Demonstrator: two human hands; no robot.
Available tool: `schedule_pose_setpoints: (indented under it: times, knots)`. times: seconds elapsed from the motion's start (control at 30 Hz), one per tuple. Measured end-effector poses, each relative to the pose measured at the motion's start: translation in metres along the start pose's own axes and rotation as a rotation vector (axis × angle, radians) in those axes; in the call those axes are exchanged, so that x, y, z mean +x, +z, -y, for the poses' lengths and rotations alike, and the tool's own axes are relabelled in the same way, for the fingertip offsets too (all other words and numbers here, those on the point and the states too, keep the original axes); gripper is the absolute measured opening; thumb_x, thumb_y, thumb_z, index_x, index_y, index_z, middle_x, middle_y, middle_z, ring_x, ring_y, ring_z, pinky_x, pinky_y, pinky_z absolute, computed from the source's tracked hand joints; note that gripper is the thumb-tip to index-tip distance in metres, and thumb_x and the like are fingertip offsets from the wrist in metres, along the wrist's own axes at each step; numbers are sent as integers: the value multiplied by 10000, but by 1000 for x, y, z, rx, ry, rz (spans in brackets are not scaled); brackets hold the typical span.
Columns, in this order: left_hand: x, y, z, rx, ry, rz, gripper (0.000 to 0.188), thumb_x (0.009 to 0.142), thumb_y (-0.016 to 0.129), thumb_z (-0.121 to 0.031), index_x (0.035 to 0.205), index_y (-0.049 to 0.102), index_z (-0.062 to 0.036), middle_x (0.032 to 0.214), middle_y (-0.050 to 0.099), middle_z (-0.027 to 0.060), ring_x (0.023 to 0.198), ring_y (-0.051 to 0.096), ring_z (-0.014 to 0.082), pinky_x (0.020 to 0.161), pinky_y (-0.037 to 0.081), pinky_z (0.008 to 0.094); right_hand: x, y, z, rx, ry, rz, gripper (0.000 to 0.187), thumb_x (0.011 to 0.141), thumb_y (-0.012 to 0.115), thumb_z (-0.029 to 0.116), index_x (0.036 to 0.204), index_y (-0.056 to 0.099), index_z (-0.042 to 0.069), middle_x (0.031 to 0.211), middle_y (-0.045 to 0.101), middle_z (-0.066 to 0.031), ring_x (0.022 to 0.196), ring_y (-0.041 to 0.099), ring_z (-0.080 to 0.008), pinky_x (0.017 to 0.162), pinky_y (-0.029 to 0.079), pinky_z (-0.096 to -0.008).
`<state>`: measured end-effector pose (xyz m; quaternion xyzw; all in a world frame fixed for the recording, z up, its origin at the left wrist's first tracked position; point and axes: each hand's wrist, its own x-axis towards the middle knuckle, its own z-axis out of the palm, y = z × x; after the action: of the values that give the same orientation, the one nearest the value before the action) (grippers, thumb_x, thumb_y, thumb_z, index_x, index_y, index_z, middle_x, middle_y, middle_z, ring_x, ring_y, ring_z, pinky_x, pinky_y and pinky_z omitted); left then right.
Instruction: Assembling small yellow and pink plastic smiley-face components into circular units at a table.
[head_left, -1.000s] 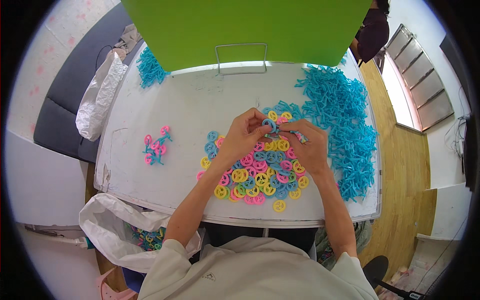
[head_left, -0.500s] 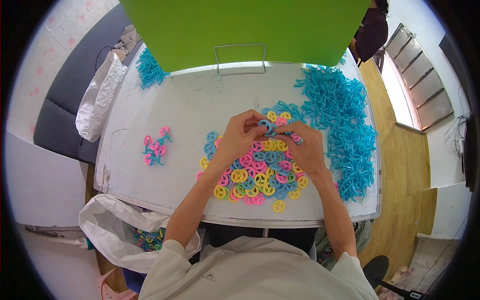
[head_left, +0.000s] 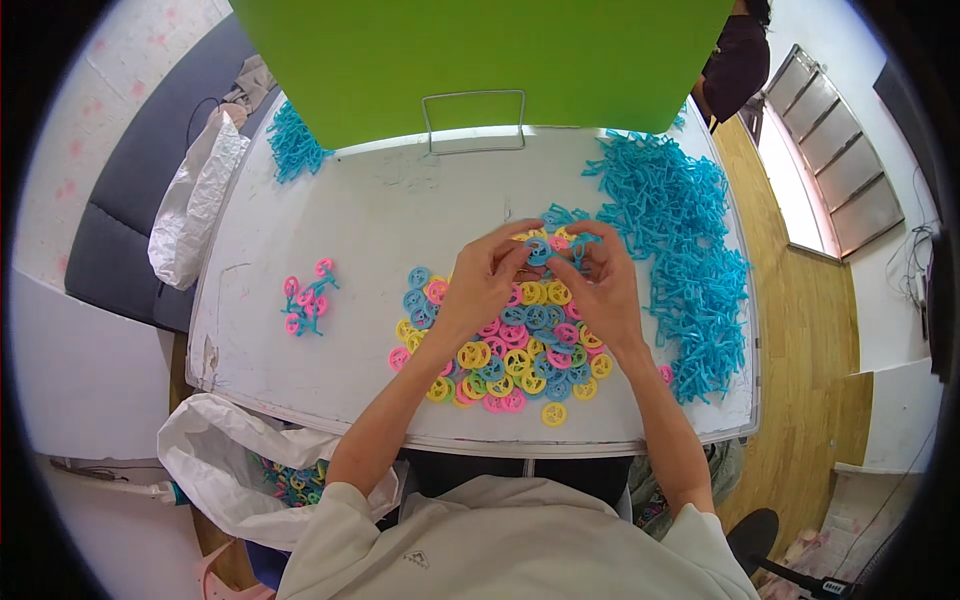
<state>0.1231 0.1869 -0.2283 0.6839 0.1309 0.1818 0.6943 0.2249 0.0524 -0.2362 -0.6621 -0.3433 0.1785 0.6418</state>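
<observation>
Between the thumb and fingers of my left hand [head_left: 482, 285] is a small blue spoked plastic wheel [head_left: 538, 251], raised over a heap of similar wheels [head_left: 515, 360] in pink, yellow, blue and green. Close beside it, my right hand [head_left: 608, 290] is curled, its thumb near the wheel. A bit of a teal plastic piece [head_left: 583, 241] shows between the right fingers, though most of it is hidden. At the left of the table lies a small group of pink wheels joined to teal stems [head_left: 308, 298].
A big pile of teal forked pieces [head_left: 690, 250] covers the table's right side; a smaller teal pile [head_left: 295, 145] lies far left. A green panel [head_left: 480, 70] with a wire handle stands at the back. A white sack [head_left: 215, 450] of coloured parts hangs near left. Another person [head_left: 738, 65] is far right.
My right hand has drawn slightly back from the blue wheel and its fingers have lifted and curled. The left hand keeps the wheel, now turned more face-on. The view has shifted a little.
</observation>
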Motion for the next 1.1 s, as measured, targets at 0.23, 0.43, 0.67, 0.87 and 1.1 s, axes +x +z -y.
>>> schedule_pose_setpoints:
  times: [0.23,0.43,0.67,0.87,1.1]
  knots:
    - [0,2,0,-3,80,-76,177,952,511,-58,1086,575,38,1023,666,128,907,642,139,803,553,273,0,3,-6,415,202,37,238,891,636,83,1108,544,50,874,646,-53,766,647,-111,692,544,-234]
    - [-5,9,0,-36,-2,-148,185,951,530,-80,1088,580,32,983,679,117,886,641,122,795,545,255,-2,7,-10,590,373,-41,253,875,669,116,1093,549,70,872,651,-43,766,662,-135,693,550,-244]
    - [-11,24,3,-27,120,-317,154,945,545,-91,1039,596,21,883,697,100,776,647,94,601,467,203,-7,14,-6,541,351,-98,246,870,672,108,1078,546,65,884,652,-45,774,663,-138,698,554,-252]
    - [-12,21,2,15,67,-310,146,945,541,-78,1047,590,14,879,700,107,773,649,99,613,480,225,-7,16,-5,569,387,-132,236,874,666,102,1071,544,60,860,649,-46,764,665,-146,717,564,-260]
    - [-15,26,2,158,138,-342,152,935,554,-71,1051,586,22,872,698,130,773,660,109,624,492,236,-9,19,-1,616,426,-162,208,876,659,91,1042,540,48,905,644,-51,795,662,-151,739,570,-274]
